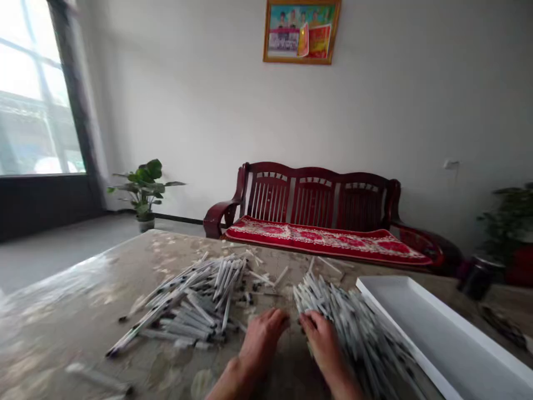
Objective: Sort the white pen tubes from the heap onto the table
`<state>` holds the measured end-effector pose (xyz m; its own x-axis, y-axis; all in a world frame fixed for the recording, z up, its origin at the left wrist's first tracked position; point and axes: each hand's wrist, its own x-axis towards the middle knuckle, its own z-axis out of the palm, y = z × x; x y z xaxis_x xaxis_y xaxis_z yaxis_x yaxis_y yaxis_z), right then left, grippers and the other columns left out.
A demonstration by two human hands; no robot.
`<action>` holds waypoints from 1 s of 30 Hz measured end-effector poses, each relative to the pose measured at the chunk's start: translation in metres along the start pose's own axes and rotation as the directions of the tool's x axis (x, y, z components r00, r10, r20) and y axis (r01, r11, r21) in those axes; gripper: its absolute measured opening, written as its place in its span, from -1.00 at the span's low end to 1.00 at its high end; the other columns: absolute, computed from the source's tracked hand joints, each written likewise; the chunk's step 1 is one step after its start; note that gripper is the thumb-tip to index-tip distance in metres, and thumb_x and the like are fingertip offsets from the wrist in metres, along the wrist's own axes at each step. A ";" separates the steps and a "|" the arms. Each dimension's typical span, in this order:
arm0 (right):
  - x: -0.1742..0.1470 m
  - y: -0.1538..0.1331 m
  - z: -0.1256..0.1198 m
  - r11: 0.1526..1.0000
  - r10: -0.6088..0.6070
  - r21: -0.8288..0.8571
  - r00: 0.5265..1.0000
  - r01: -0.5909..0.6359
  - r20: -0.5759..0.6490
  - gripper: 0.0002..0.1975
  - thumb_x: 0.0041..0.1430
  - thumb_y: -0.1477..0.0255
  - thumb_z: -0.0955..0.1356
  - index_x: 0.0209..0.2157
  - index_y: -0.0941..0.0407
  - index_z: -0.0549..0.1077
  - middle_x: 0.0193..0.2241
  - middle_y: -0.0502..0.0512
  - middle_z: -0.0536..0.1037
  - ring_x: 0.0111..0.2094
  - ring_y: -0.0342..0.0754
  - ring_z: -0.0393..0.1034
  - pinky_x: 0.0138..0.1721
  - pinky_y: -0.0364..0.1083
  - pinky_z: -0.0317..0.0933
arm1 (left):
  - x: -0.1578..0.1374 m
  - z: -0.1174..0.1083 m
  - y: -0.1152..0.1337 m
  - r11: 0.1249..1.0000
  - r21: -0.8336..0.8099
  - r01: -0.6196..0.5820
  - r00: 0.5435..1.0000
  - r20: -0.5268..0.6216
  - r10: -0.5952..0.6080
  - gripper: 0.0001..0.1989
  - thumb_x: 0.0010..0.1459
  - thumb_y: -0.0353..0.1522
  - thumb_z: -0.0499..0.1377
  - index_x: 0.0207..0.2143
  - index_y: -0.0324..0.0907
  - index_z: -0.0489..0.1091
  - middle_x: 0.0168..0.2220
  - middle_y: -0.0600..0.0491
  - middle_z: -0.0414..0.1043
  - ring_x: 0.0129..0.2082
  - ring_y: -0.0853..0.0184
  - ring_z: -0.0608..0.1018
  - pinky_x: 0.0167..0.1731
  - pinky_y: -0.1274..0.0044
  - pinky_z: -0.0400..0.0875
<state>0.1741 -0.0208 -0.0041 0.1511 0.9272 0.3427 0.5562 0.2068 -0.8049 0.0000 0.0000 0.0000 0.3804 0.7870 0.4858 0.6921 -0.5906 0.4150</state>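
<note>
My left hand (265,336) is over the table's near middle, fingers curled together and pointing toward my right hand. What it pinches, if anything, is too blurred to make out. My right hand (318,333) is a short gap away, thumb and fingers closed at the left edge of a heap of pens (353,316), whitish barrels with dark ends. Something small and dark shows at its fingertips, but its kind is unclear. Left of my left hand lies another pile of whitish pens (195,314), with small dark-ended pieces (247,298) beside it.
A long white tray (433,316) stands right of the right heap. Loose pens (97,378) lie at the table's (158,372) near left. A dark container (478,278) is at the far right. Beyond the table stand a wooden bench (312,200) and a potted plant (145,186).
</note>
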 end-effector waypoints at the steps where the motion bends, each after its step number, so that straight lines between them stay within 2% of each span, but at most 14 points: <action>1: 0.000 0.000 0.001 0.999 -0.006 0.044 1.000 0.006 -0.003 -0.62 0.16 0.12 0.28 -0.50 0.10 0.48 -0.60 0.00 0.48 -0.50 -0.04 0.37 -0.43 -0.14 0.21 | -0.001 0.000 0.000 1.000 0.004 0.005 1.000 -0.007 -0.005 -0.93 0.17 -0.43 0.22 -0.28 -0.13 0.49 -0.36 0.09 0.59 -0.36 0.29 0.62 -0.37 0.58 0.41; 6: 0.003 0.002 0.001 0.968 0.011 0.250 1.000 -0.015 0.017 -0.68 0.07 0.13 0.36 -0.33 0.10 0.55 -0.38 0.10 0.61 -0.29 0.05 0.49 -0.25 -0.10 0.33 | -0.003 0.001 -0.001 1.000 -0.010 0.026 0.999 -0.023 -0.027 -0.90 0.19 -0.44 0.18 -0.28 -0.11 0.49 -0.36 0.08 0.59 -0.36 0.30 0.62 -0.38 0.60 0.40; 8: 0.004 0.006 0.000 0.960 0.039 0.274 0.998 -0.053 0.056 -0.64 0.08 0.09 0.35 -0.31 0.10 0.55 -0.40 0.10 0.60 -0.32 0.06 0.50 -0.31 -0.09 0.35 | -0.003 0.001 0.000 0.999 -0.031 0.030 0.999 -0.014 -0.031 -0.89 0.20 -0.43 0.17 -0.27 -0.11 0.49 -0.34 0.07 0.59 -0.35 0.30 0.62 -0.37 0.60 0.40; 11: 0.004 0.010 0.001 0.970 0.072 0.225 0.992 -0.093 0.100 -0.61 0.10 0.04 0.32 -0.44 0.09 0.52 -0.56 0.05 0.54 -0.48 0.02 0.44 -0.47 -0.11 0.29 | -0.002 -0.002 0.002 0.997 -0.069 0.030 0.999 0.025 -0.029 -0.89 0.20 -0.42 0.16 -0.27 -0.11 0.49 -0.33 0.06 0.59 -0.33 0.31 0.62 -0.34 0.60 0.40; 13: 0.004 0.012 0.002 0.972 0.072 0.219 0.994 -0.089 0.085 -0.61 0.09 0.05 0.32 -0.48 0.09 0.50 -0.60 0.03 0.51 -0.50 0.00 0.42 -0.47 -0.11 0.28 | -0.001 -0.005 0.003 0.995 -0.095 0.027 0.998 0.051 -0.022 -0.87 0.18 -0.43 0.17 -0.24 -0.10 0.49 -0.31 0.06 0.58 -0.31 0.31 0.61 -0.33 0.60 0.39; 17: 0.005 0.010 0.001 0.963 0.092 0.255 0.996 -0.092 0.015 -0.65 0.08 0.10 0.31 -0.38 0.09 0.53 -0.50 0.06 0.57 -0.43 0.02 0.46 -0.39 -0.09 0.32 | 0.000 -0.009 0.001 0.988 -0.120 0.093 0.993 0.084 -0.083 -0.84 0.20 -0.40 0.13 -0.23 -0.08 0.50 -0.27 0.04 0.57 -0.31 0.31 0.60 -0.34 0.60 0.37; 20: 0.007 0.010 -0.004 0.987 0.060 0.151 0.998 -0.056 -0.017 -0.71 0.09 0.20 0.29 -0.33 0.08 0.53 -0.44 0.08 0.60 -0.37 0.04 0.49 -0.30 -0.07 0.33 | 0.000 -0.008 -0.001 0.972 -0.146 0.183 0.981 0.087 -0.172 -0.80 0.23 -0.38 0.07 -0.27 -0.08 0.50 -0.30 0.03 0.57 -0.32 0.30 0.60 -0.34 0.59 0.35; 22: 0.006 0.013 -0.007 0.999 -0.042 0.011 0.998 0.043 -0.035 -0.76 0.13 0.30 0.27 -0.33 0.06 0.54 -0.37 0.10 0.61 -0.29 0.04 0.50 -0.21 -0.06 0.32 | 0.001 -0.005 -0.002 0.947 -0.203 0.248 0.969 0.070 -0.239 -0.78 0.24 -0.37 0.04 -0.30 -0.11 0.49 -0.36 0.04 0.57 -0.36 0.31 0.58 -0.36 0.59 0.33; 25: 0.002 0.018 -0.007 0.960 -0.187 -0.213 0.982 0.180 -0.014 -0.76 0.13 0.44 0.25 -0.32 0.01 0.56 -0.32 0.09 0.59 -0.22 0.04 0.48 -0.17 -0.05 0.30 | 0.001 0.001 -0.003 0.871 -0.353 0.341 0.938 0.069 -0.339 -0.74 0.25 -0.31 0.00 -0.31 -0.15 0.47 -0.47 0.06 0.53 -0.49 0.34 0.54 -0.43 0.58 0.33; 27: 0.000 0.020 -0.005 0.922 -0.227 -0.322 0.974 0.217 0.007 -0.74 0.11 0.49 0.26 -0.31 0.00 0.57 -0.33 0.09 0.57 -0.22 0.06 0.46 -0.18 -0.03 0.30 | 0.001 0.003 -0.003 0.842 -0.410 0.351 0.933 0.078 -0.351 -0.74 0.25 -0.30 0.01 -0.27 -0.16 0.48 -0.44 0.06 0.54 -0.50 0.34 0.54 -0.43 0.58 0.35; 30: -0.002 0.020 -0.002 0.912 -0.257 -0.341 0.965 0.227 -0.044 -0.72 0.14 0.50 0.25 -0.20 0.02 0.55 -0.26 0.11 0.58 -0.16 0.06 0.46 -0.12 -0.02 0.31 | 0.000 0.001 -0.004 0.904 -0.327 0.274 0.960 0.033 -0.279 -0.77 0.22 -0.34 0.05 -0.21 -0.11 0.50 -0.29 0.04 0.57 -0.31 0.29 0.58 -0.29 0.55 0.38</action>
<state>0.1863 -0.0194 -0.0197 0.0387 0.8284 0.5588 0.8204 0.2929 -0.4911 -0.0027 0.0023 -0.0025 0.1919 0.9260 0.3251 0.5292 -0.3766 0.7604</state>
